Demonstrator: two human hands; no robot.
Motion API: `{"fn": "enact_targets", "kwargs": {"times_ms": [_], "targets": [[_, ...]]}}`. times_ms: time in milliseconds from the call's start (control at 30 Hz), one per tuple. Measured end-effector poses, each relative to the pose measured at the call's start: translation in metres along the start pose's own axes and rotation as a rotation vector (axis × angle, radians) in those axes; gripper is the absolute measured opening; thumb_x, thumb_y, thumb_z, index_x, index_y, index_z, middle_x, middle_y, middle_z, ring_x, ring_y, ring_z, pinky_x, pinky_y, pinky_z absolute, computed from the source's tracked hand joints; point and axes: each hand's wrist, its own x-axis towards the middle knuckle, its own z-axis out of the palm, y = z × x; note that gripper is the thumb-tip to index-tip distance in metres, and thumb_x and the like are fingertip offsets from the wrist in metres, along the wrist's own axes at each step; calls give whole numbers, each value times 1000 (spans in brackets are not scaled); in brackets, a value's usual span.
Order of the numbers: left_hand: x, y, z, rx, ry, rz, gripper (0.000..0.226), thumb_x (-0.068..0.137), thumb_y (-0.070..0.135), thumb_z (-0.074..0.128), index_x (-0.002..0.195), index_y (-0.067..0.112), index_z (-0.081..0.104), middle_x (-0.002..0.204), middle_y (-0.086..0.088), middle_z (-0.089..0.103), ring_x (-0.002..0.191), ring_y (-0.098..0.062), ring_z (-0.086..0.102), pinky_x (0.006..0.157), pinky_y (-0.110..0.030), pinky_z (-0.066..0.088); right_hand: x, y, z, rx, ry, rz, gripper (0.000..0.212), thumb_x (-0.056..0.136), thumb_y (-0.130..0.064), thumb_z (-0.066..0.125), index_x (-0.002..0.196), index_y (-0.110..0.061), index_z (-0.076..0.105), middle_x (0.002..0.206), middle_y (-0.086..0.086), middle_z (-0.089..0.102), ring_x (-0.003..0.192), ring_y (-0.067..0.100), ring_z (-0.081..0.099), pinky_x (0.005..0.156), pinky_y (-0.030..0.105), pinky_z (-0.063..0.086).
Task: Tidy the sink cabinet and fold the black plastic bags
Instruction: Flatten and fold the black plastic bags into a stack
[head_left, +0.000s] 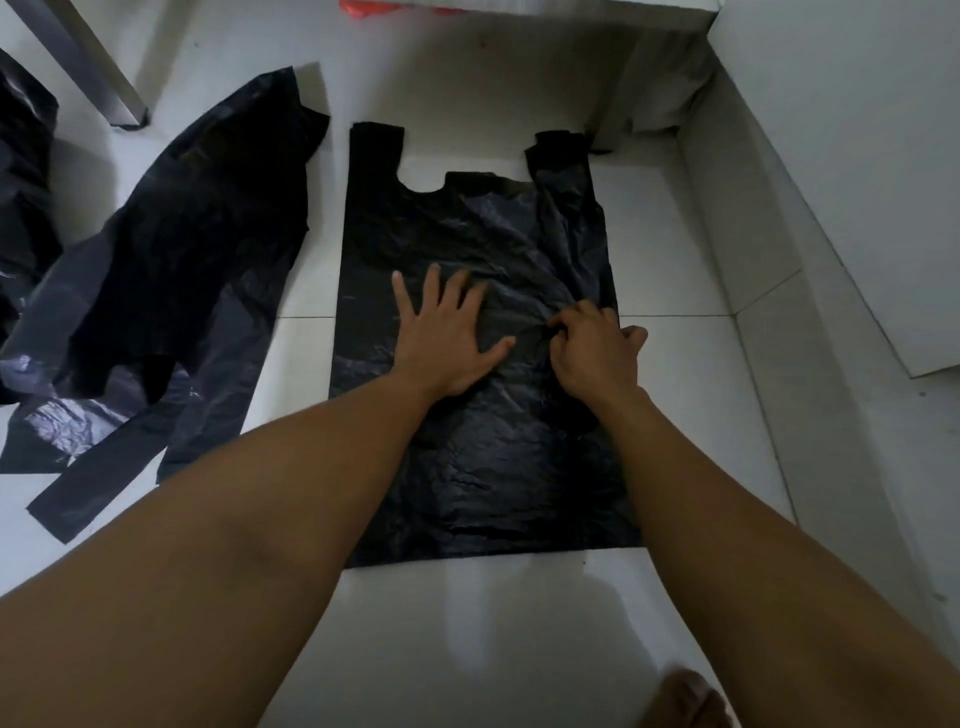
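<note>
A black plastic bag (467, 457) lies spread flat on the white tiled floor, its two handles pointing away from me. My left hand (447, 338) presses flat on the bag's middle with fingers spread. Just to its right, my right hand (597, 353) pinches a wrinkle of the same bag between curled fingers. A second black bag (171, 291) lies crumpled and unfolded on the floor to the left, one strip trailing toward me.
More black plastic (23, 208) sits at the far left edge. A metal leg (93, 67) stands at the top left. A white wall and skirting (779, 260) run along the right. Something red (363, 8) shows at the top edge. A foot (691, 701) is at the bottom.
</note>
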Motion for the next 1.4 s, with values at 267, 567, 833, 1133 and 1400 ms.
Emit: {"fn": "enact_targets", "kwargs": {"times_ms": [267, 567, 833, 1133, 1400], "targets": [[1, -7, 22, 26, -11, 19, 93, 84, 86, 18, 157, 29, 21, 165, -3, 19, 153, -32, 7, 113, -74, 0, 61, -25, 9, 59, -42, -193, 32, 97, -25, 42, 125, -21, 57, 129, 7, 48, 120, 29, 42, 101, 51, 30], [5, -8, 21, 4, -6, 14, 93, 84, 86, 21, 157, 29, 22, 166, -2, 16, 154, -31, 3, 115, -71, 0, 201, 50, -18, 93, -64, 240, 52, 102, -37, 28, 152, -23, 29, 158, 5, 27, 139, 33, 27, 108, 57, 24], [6, -7, 18, 2, -32, 10, 93, 85, 87, 19, 158, 29, 21, 166, -1, 13, 155, -30, -2, 115, -70, -1, 205, 38, -32, 423, -63, 267, 44, 87, -58, 60, 108, -19, 67, 113, 0, 65, 110, 23, 60, 102, 45, 45], [5, -7, 16, -12, -45, 1, 92, 84, 86, 20, 158, 30, 20, 167, 0, 12, 155, -29, -5, 115, -70, -3, 203, 24, -49, 821, -10, 226, 18, 82, -8, 71, 74, -20, 60, 79, -2, 62, 74, 10, 60, 66, 20, 51], [5, -7, 16, -13, -41, 1, 93, 84, 87, 20, 158, 31, 21, 167, 0, 13, 155, -29, -3, 116, -69, -2, 216, 23, -59, 1176, -256, 362, 29, 81, -9, 77, 109, -3, 69, 102, 13, 74, 94, 27, 73, 81, 38, 60]]}}
